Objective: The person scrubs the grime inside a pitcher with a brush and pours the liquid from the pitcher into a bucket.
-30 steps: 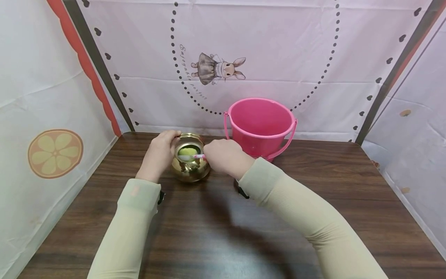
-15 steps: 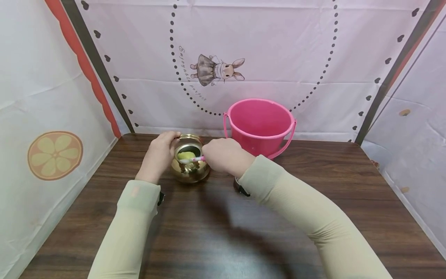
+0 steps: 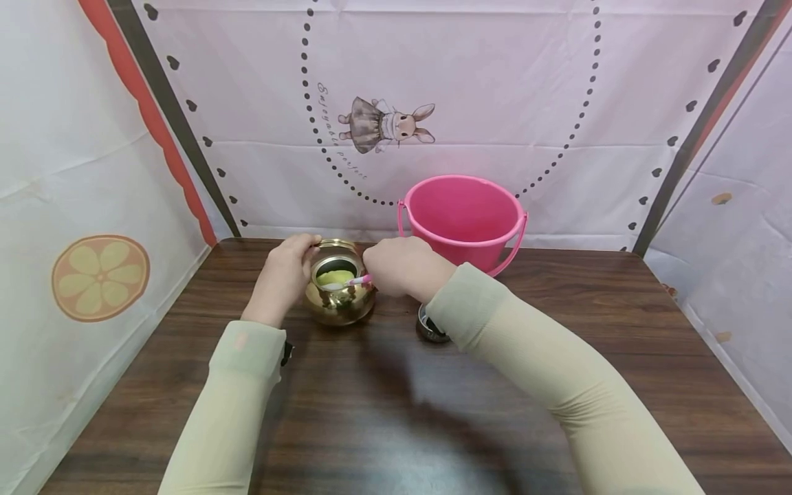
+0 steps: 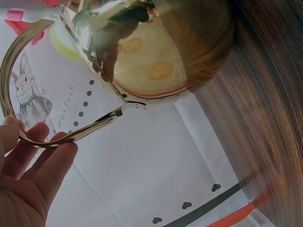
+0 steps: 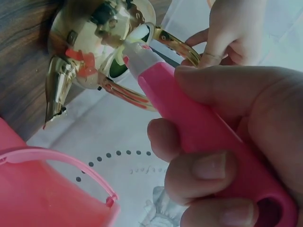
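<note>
A shiny gold teapot [image 3: 337,309] stands at the back left of the table, its round mouth uncovered. My left hand [image 3: 278,278] grips its arched handle [image 4: 94,126] between thumb and fingers. In my right hand [image 3: 402,268] is a pink-handled cleaning brush [image 5: 173,99], the fingers wrapped round the handle. Its white shaft crosses the pot's mouth. Yellow-green material [image 3: 337,276], like a sponge, shows in that mouth; whether it joins the shaft, I cannot tell. The spout [image 5: 59,90] appears in the right wrist view.
Behind my right hand stands a pink bucket [image 3: 464,254] with a pink handle. A small round dark metallic object [image 3: 431,324], perhaps a lid, lies partly hidden by my right cuff. Printed cloth walls close off the wooden table [image 3: 346,419] at the back and sides.
My right hand has shifted slightly up and right, tilting the brush's shaft. More of the round dark object shows beside the cuff. The left hand keeps its hold on the handle.
</note>
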`<state>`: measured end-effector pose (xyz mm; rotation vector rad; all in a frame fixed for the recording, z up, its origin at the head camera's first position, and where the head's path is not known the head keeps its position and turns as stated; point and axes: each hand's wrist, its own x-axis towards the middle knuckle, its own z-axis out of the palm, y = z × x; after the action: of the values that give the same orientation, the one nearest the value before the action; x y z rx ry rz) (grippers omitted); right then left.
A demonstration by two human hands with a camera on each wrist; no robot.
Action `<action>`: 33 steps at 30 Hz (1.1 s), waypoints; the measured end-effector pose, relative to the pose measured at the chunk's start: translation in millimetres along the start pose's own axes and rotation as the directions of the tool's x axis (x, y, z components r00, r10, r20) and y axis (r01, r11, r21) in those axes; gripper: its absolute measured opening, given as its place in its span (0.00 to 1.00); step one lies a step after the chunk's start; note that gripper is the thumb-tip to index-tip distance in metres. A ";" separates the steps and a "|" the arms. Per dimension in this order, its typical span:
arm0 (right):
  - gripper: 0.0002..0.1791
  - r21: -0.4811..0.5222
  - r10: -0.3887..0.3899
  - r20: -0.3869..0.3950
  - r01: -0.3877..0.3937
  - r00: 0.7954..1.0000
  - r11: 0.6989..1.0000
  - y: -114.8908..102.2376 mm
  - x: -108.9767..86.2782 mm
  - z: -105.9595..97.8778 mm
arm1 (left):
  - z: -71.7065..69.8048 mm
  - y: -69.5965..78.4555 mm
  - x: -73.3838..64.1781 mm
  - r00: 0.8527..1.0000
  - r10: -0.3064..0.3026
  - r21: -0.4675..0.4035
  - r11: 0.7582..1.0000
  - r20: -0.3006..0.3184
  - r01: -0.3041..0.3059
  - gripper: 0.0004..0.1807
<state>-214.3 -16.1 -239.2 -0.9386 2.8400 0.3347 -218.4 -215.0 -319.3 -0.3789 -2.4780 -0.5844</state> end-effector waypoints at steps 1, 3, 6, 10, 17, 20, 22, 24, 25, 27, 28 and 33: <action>0.06 0.001 0.001 0.007 -0.001 1.000 1.000 0.8 0.4 -0.8 | -0.1 0.0 0.0 1.000 -0.002 0.001 1.000 0.003 0.002 0.10; 0.07 0.006 0.004 0.021 -0.004 1.000 1.000 2.6 1.4 -2.1 | -0.5 0.2 0.0 1.000 -0.008 0.002 1.000 0.009 0.008 0.10; 0.07 0.028 0.007 0.039 -0.009 0.999 1.000 5.6 3.5 -4.2 | -0.6 0.3 -0.1 1.000 -0.015 0.000 1.000 0.018 0.015 0.10; 0.09 0.055 0.003 0.057 -0.006 0.998 0.998 9.3 5.8 -7.2 | -0.2 0.4 0.0 1.000 -0.019 -0.003 1.000 0.022 0.020 0.11; 0.06 0.059 0.020 0.066 -0.024 0.998 0.998 10.1 6.8 -8.9 | -0.5 0.7 -0.2 1.000 -0.015 0.001 1.000 0.013 0.015 0.11; 0.05 0.059 0.041 0.061 -0.045 0.997 0.997 9.4 6.1 -8.1 | -0.5 0.4 -0.3 1.000 -0.011 0.002 1.000 0.008 0.011 0.10; 0.05 0.055 0.053 0.050 -0.055 0.997 0.997 9.1 5.8 -6.2 | -0.6 0.1 -0.4 1.000 -0.011 0.002 1.000 0.008 0.011 0.10; 0.05 0.053 0.064 0.034 -0.066 0.997 0.996 8.6 5.4 -3.3 | -0.7 -0.1 -0.3 1.000 -0.015 0.000 1.000 0.012 0.015 0.10; 0.04 0.048 0.068 0.024 -0.069 0.997 0.996 8.4 5.3 -1.6 | -0.7 -0.2 -0.1 1.000 -0.017 -0.001 1.000 0.015 0.017 0.10; 0.03 0.033 0.070 0.004 -0.070 0.998 0.997 7.9 5.1 2.7 | -0.8 -0.3 0.2 0.999 -0.024 -0.006 1.000 0.022 0.024 0.11; 0.02 0.029 0.070 -0.004 -0.070 0.998 0.997 7.4 4.8 4.8 | -1.0 -0.2 0.2 0.999 -0.027 -0.008 1.000 0.026 0.028 0.11; 0.05 0.025 0.079 -0.024 -0.079 0.997 0.997 4.7 1.6 13.5 | -0.9 -0.3 0.9 0.999 -0.028 -0.008 1.000 0.033 0.028 0.11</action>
<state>-217.7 -10.0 -251.7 -0.8333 2.9023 0.2988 -218.9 -215.5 -318.2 -0.3600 -2.5170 -0.6047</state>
